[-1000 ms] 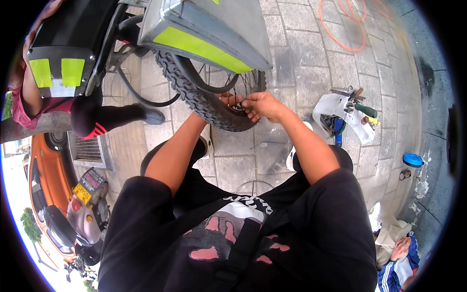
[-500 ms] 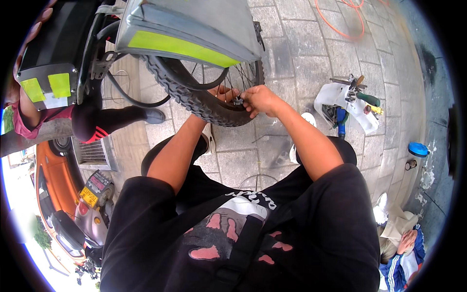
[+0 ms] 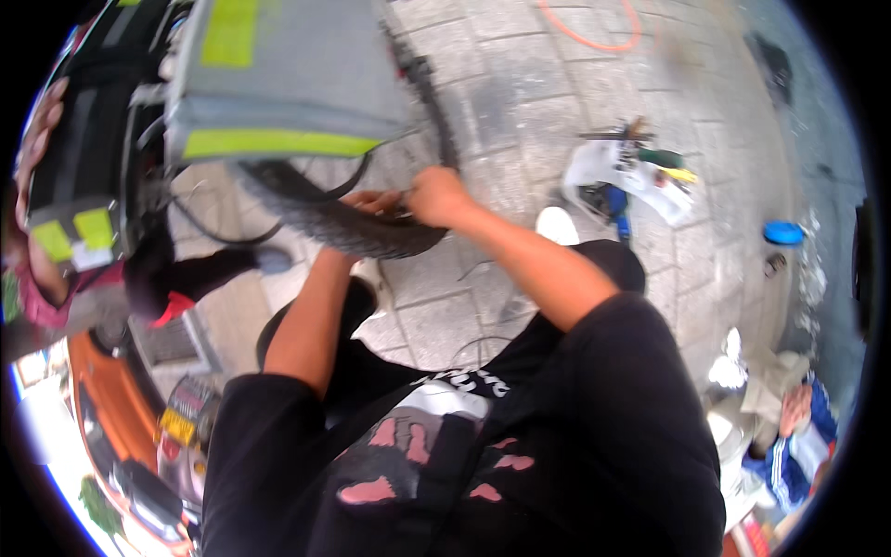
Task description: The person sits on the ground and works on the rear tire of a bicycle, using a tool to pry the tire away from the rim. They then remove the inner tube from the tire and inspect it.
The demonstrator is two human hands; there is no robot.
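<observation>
A thick knobbly bicycle tire (image 3: 334, 227) curves below a grey box (image 3: 278, 74) with lime reflective strips. My left hand (image 3: 369, 202) reaches behind the tire to the inner rim, its fingers curled and partly hidden. My right hand (image 3: 436, 197) is beside it on the right, fingers closed at the rim; what they pinch is blurred and too small to make out. A black hose (image 3: 237, 239) loops left of the tire. A black case (image 3: 83, 158) with lime patches stands beside the grey box.
Another person's hand (image 3: 48, 116) and dark-clad leg (image 3: 200, 260) are at left. A white bag (image 3: 589, 176) with tools lies right, an orange hose (image 3: 631, 32) above, a blue round container (image 3: 782, 232) farther right. An orange car (image 3: 125, 399), a scooter (image 3: 186, 422) and another seated person (image 3: 780, 455) appear lower.
The view has shifted and blurred. The wheel, grey box and both my hands now appear farther left in the picture; my hands remain together at the rim.
</observation>
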